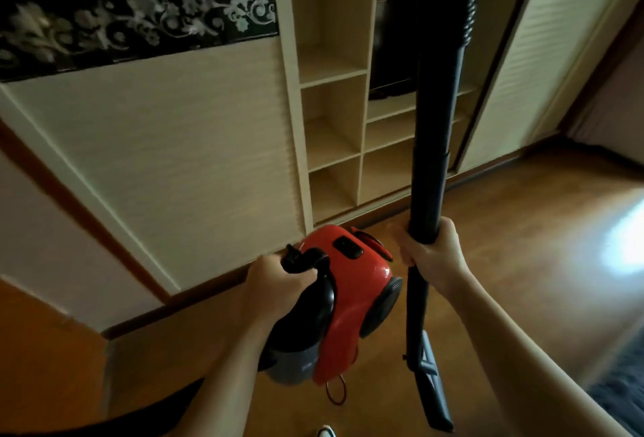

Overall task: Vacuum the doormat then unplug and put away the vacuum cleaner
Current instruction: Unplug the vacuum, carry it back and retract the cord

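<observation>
Fingers (304,274) of left hand (275,285) curled tight over black handle (310,258) of red vacuum cleaner (352,283), clamped on it; thumb hidden. Fingers (404,253) of right hand (435,258) wrapped round black tube (434,143), thumb riding up its 1 o'clock side, likewise clamped.

Vacuum cleaner at 3 o'clock from left hand, between both hands, apparently carried clear of wooden floor (522,227). Tube with long axis near upright, 12 to 6 o'clock: upper end joining ribbed hose (468,0) at 12, lower end carrying nozzle (434,398) at 6. Red cord (336,391) looping below at 6; plug out of sight, so no telling whether unplugged.

Straight ahead at 12 o'clock, open shelves (334,143) of cupboard, lowest compartment (334,192) just beyond vacuum cleaner. Sliding door (174,164) at 10 o'clock. Dark rug (623,377) at 4 o'clock, well apart from nozzle; possibly the doormat.

Probably the putting-away stage. Left hand nearer to lowest compartment, so likely first in, forward toward 12. Upright tube taller than any shelf gap: likely needs tipping or standing beside.
</observation>
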### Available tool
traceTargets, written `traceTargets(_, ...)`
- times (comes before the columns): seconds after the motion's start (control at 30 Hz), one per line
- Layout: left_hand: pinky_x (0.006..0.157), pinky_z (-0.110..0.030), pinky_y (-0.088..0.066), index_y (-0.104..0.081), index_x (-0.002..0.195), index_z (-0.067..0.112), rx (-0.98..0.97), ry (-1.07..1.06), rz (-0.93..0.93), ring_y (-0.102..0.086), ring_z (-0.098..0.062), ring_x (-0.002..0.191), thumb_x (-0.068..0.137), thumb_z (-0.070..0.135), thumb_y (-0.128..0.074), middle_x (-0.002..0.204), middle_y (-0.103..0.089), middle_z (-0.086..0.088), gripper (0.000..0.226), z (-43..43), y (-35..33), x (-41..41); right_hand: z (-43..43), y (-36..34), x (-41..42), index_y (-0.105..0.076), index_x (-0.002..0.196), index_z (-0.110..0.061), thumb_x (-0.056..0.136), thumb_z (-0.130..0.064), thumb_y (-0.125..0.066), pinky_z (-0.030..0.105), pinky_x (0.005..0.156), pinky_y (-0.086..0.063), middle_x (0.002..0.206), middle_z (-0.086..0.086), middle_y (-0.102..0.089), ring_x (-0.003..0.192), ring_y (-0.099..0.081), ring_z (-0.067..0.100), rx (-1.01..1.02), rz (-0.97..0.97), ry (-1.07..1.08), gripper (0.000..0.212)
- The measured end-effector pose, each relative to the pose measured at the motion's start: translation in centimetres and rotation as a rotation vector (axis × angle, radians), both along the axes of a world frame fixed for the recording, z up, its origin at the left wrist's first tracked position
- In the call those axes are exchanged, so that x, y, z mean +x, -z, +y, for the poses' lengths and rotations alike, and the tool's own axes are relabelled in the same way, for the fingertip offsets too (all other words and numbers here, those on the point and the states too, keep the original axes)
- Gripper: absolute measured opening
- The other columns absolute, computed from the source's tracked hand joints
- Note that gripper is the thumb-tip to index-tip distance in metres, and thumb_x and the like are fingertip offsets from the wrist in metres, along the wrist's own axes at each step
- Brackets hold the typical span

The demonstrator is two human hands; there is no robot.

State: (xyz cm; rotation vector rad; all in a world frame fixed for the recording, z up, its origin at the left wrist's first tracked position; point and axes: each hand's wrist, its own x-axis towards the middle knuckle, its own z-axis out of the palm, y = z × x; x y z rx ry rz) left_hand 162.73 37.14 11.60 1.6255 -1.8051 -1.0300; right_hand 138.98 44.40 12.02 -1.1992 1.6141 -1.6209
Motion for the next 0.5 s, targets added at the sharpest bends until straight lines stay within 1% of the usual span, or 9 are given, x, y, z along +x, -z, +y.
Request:
traceTargets(0.07,0.039,-0.021,-0.036,-0.051,0.050,0.014,-0.013,0.039,-0.003,-0.052,-0.011,0.039,0.072,0.029,-0.082,0.043,-0.051,0.006,0.041,-4.1,-0.3,-2.1,-2.7,-0.4,-1.8,-0.053,0.062,-0.008,0.090,0.003,-0.071,0.031,0.049,-0.046,0.052,-0.001,-0.054,0.045,-0.051,0.018,-0.001,-0.003,0.056,0.035)
traceTargets(0.13,0.042,-0.023,-0.041,-0.056,0.052,0.012,-0.038,0.077,-0.033,-0.059,-0.015,0.046,0.072,0.032,-0.084,0.049,-0.058,0.002,0.040,-8.0,-0.5,-4.4,-4.8,-0.6,-3.9,-0.052,0.060,-0.008,0.090,0.003,-0.070,0.029,0.048,-0.046,0.050,-0.002,-0.054,0.044,-0.051,0.016,-0.003,0.015,0.113,0.037)
traceTargets(0.23,0.047,-0.028,-0.047,-0.060,0.053,0.012,-0.066,0.148,-0.045,-0.064,-0.020,0.052,0.071,0.031,-0.086,0.053,-0.063,-0.002,0.037,-12.2,-0.9,-8.3,-6.7,-0.6,-7.0,-0.051,0.063,0.005,0.090,0.004,-0.070,0.030,0.047,-0.046,0.050,-0.002,-0.054,0.043,-0.050,0.016,0.015,0.021,0.195,0.033)
traceTargets(0.27,0.047,-0.027,-0.047,-0.060,0.052,0.012,-0.076,0.171,-0.043,-0.064,-0.020,0.052,0.071,0.031,-0.086,0.052,-0.062,-0.002,0.037,-13.4,-1.0,-9.7,-7.1,-0.5,-8.2,-0.052,0.064,0.005,0.090,0.005,-0.070,0.029,0.048,-0.047,0.050,-0.003,-0.054,0.044,-0.051,0.016,0.013,0.025,0.221,0.031)
traceTargets(0.33,0.045,-0.026,-0.047,-0.062,0.054,0.010,-0.080,0.213,-0.039,-0.064,-0.019,0.052,0.071,0.031,-0.086,0.053,-0.063,-0.002,0.037,-15.7,-1.1,-12.7,-8.0,-0.4,-10.7,-0.056,0.062,-0.002,0.090,0.005,-0.069,0.029,0.049,-0.048,0.050,-0.002,-0.056,0.044,-0.052,0.015,0.007,0.045,0.263,0.032)
traceTargets(0.37,0.046,-0.027,-0.049,-0.063,0.056,0.010,-0.081,0.234,-0.036,-0.065,-0.019,0.053,0.071,0.031,-0.086,0.055,-0.065,-0.002,0.035,-16.8,-1.1,-14.3,-8.5,-0.4,-12.1,-0.056,0.062,-0.001,0.091,0.004,-0.069,0.032,0.049,-0.049,0.050,-0.001,-0.056,0.044,-0.053,0.017,0.011,0.056,0.283,0.032)
traceTargets(0.43,0.050,-0.030,-0.054,-0.066,0.061,0.010,-0.083,0.274,-0.033,-0.067,-0.019,0.058,0.072,0.032,-0.086,0.060,-0.067,-0.003,0.032,-18.8,-1.0,-17.6,-9.6,-0.2,-15.0,-0.053,0.065,0.008,0.091,0.000,-0.071,0.037,0.049,-0.048,0.051,0.002,-0.056,0.044,-0.053,0.022,0.025,0.060,0.328,0.032)
traceTargets(0.5,0.052,-0.032,-0.056,-0.067,0.063,0.010,-0.085,0.315,-0.042,-0.067,-0.019,0.059,0.072,0.033,-0.086,0.062,-0.067,-0.003,0.031,-20.3,-0.9,-21.4,-10.6,0.1,-18.3,-0.052,0.068,0.012,0.090,-0.001,-0.072,0.036,0.048,-0.047,0.051,0.004,-0.054,0.044,-0.051,0.023,0.030,0.053,0.374,0.032)
